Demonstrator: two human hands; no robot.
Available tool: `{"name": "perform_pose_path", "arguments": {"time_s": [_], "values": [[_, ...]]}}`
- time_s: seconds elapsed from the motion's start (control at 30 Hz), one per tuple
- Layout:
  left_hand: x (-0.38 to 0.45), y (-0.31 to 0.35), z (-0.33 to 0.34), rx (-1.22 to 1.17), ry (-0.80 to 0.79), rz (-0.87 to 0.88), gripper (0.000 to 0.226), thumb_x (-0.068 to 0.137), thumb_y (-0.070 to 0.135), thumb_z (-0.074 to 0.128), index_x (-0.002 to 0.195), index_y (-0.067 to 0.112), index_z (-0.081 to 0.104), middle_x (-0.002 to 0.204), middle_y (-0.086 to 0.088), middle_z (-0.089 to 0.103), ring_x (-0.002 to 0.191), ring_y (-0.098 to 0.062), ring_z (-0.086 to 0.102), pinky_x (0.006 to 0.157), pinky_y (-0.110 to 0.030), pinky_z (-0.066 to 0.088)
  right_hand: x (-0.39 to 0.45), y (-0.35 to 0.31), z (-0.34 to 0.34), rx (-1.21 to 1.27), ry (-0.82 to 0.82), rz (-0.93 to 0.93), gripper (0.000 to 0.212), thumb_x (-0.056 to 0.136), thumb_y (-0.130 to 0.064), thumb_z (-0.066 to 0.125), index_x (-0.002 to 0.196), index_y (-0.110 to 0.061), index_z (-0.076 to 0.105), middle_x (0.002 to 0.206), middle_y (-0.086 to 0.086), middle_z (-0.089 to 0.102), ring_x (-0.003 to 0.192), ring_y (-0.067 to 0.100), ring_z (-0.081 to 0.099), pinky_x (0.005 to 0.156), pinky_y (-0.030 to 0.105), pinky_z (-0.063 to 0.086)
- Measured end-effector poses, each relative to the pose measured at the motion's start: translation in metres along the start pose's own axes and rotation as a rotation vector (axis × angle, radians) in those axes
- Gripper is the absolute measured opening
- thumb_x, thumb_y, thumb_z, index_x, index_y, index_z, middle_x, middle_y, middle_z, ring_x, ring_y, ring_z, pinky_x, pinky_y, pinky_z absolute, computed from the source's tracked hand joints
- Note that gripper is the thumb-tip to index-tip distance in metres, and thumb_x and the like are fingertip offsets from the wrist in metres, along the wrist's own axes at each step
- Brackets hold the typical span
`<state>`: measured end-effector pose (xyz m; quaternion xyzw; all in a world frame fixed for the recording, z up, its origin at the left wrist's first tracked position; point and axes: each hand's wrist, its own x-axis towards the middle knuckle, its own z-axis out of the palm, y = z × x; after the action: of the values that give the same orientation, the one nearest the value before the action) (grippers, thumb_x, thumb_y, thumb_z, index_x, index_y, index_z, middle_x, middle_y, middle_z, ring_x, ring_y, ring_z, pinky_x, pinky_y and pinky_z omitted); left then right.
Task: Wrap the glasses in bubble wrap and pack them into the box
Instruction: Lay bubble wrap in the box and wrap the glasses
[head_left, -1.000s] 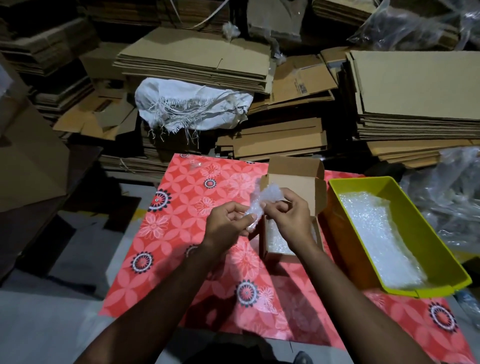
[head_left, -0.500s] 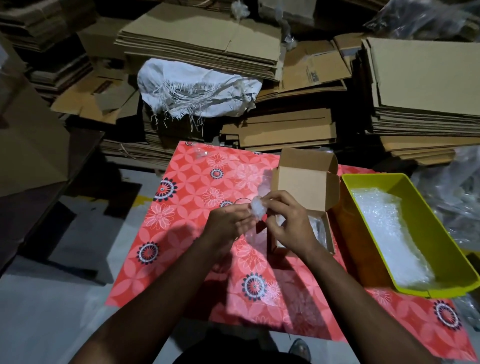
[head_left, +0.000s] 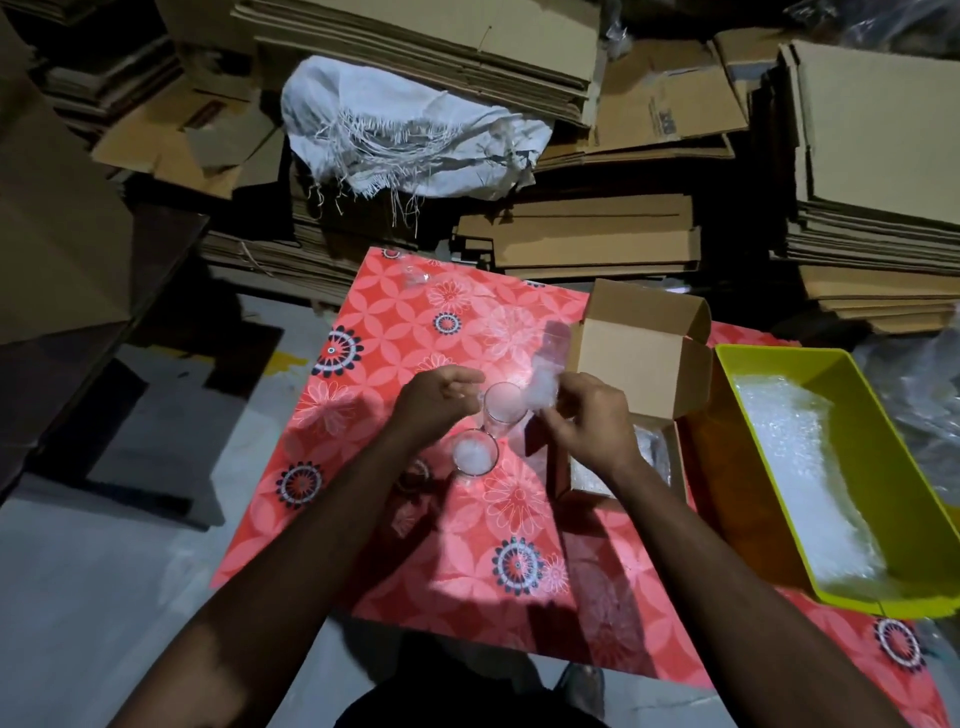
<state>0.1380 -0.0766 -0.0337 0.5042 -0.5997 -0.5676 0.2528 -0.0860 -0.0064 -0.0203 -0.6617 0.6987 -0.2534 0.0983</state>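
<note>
Hands have dropped from above the box (head_left: 641, 343) to two glasses: far glass (head_left: 503, 408) mid-frame, near glass (head_left: 474, 452) just below it, both on the red mat (head_left: 363, 415). Right hand (head_left: 587, 421) pinches a wad of bubble wrap (head_left: 543, 387) at the far glass's rim; left hand (head_left: 434, 400) is loosely curled beside it, grip unclear. Stuffing likely begins; no glass is visibly wrapped outside.

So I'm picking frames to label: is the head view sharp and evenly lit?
Head view: uneven, a bright pool on the red mat, dark edges; the wad of bubble wrap in the right hand is motion-blurred and glaring; wide-angle bending at the borders.
</note>
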Motion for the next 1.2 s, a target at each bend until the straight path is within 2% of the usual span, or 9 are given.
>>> {"name": "perform_pose_path", "arguments": {"time_s": [0.1, 0.17, 0.27, 0.33, 0.43, 0.67, 0.87, 1.0, 1.2], "values": [[0.02, -0.017, 0.0, 0.229, -0.059, 0.072, 0.069, 0.064, 0.034, 0.079, 0.131, 0.027, 0.061, 0.126, 0.006, 0.067, 0.113, -0.015, 0.063, 0.097, -0.037, 0.052, 0.019, -0.01, 0.01, -0.039, -0.105, -0.022, 0.037, 0.078, -0.019, 0.074, 0.113, -0.017, 0.064, 0.087, 0.001, 0.068, 0.071, 0.018, 0.064, 0.067, 0.029, 0.049], [0.032, -0.024, 0.005, 0.278, -0.131, 0.125, 0.082, 0.062, 0.038, 0.082, 0.138, 0.022, 0.056, 0.135, 0.001, 0.063, 0.121, -0.016, 0.059, 0.102, -0.035, 0.048, 0.032, -0.015, 0.018, -0.14, -0.214, -0.072, 0.037, 0.08, -0.019, 0.07, 0.117, -0.018, 0.067, 0.091, 0.003, 0.068, 0.076, 0.021, 0.065, 0.068, 0.029, 0.049], [0.048, -0.037, 0.012, 0.225, -0.192, 0.147, 0.085, 0.056, 0.043, 0.082, 0.136, 0.023, 0.06, 0.129, 0.003, 0.067, 0.117, -0.013, 0.062, 0.104, -0.033, 0.048, 0.049, -0.022, 0.03, -0.325, -0.393, -0.146, 0.017, 0.081, -0.019, 0.062, 0.094, -0.012, 0.071, 0.083, 0.007, 0.059, 0.079, 0.031, 0.064, 0.068, 0.037, 0.053], [0.056, -0.045, 0.014, 0.191, -0.2, 0.158, 0.077, 0.058, 0.03, 0.09, 0.131, 0.025, 0.064, 0.12, 0.008, 0.07, 0.111, -0.01, 0.066, 0.103, -0.033, 0.05, 0.057, -0.029, 0.031, -0.426, -0.46, -0.169, 0.013, 0.081, -0.019, 0.062, 0.085, -0.009, 0.069, 0.08, 0.005, 0.052, 0.079, 0.031, 0.063, 0.065, 0.037, 0.051], [0.062, -0.049, 0.016, 0.198, -0.194, 0.213, 0.072, 0.06, 0.01, 0.094, 0.127, 0.017, 0.067, 0.112, 0.005, 0.071, 0.104, -0.014, 0.067, 0.096, -0.026, 0.051, 0.064, -0.041, 0.034, -0.548, -0.527, -0.195, 0.017, 0.086, -0.02, 0.062, 0.092, -0.006, 0.07, 0.082, 0.003, 0.051, 0.083, 0.029, 0.063, 0.062, 0.032, 0.039], [0.066, -0.065, 0.019, 0.172, -0.128, 0.331, 0.066, 0.057, 0.004, 0.093, 0.119, 0.007, 0.069, 0.107, -0.007, 0.074, 0.101, -0.025, 0.069, 0.091, -0.038, 0.054, 0.065, -0.053, 0.048, -0.735, -0.557, -0.261, 0.016, 0.093, -0.028, 0.059, 0.091, -0.02, 0.073, 0.086, 0.0, 0.071, 0.08, 0.023, 0.068, 0.06, 0.028, 0.035], [0.069, -0.068, 0.019, 0.127, -0.146, 0.301, 0.067, 0.057, 0.009, 0.094, 0.119, 0.011, 0.07, 0.108, -0.002, 0.074, 0.103, -0.018, 0.069, 0.094, -0.03, 0.052, 0.069, -0.045, 0.054, -0.643, -0.571, -0.133, 0.018, 0.089, -0.029, 0.062, 0.091, -0.019, 0.077, 0.08, 0.003, 0.071, 0.075, 0.024, 0.068, 0.063, 0.028, 0.048], [0.068, -0.065, 0.02, 0.101, -0.183, 0.248, 0.069, 0.059, 0.007, 0.094, 0.123, 0.017, 0.069, 0.112, 0.003, 0.073, 0.106, -0.01, 0.068, 0.098, -0.025, 0.051, 0.071, -0.029, 0.041, -0.557, -0.585, -0.102, 0.025, 0.087, -0.027, 0.062, 0.108, -0.026, 0.076, 0.094, 0.007, 0.075, 0.087, 0.028, 0.07, 0.073, 0.032, 0.056], [0.071, -0.065, 0.021, 0.081, -0.192, 0.21, 0.071, 0.058, 0.006, 0.095, 0.123, 0.018, 0.069, 0.114, 0.004, 0.072, 0.106, -0.012, 0.068, 0.094, -0.017, 0.049, 0.049, -0.021, 0.007, -0.697, -0.716, -0.228, 0.043, 0.091, -0.033, 0.056, 0.133, -0.041, 0.059, 0.112, 0.003, 0.071, 0.104, 0.027, 0.066, 0.073, 0.029, 0.046]]}}
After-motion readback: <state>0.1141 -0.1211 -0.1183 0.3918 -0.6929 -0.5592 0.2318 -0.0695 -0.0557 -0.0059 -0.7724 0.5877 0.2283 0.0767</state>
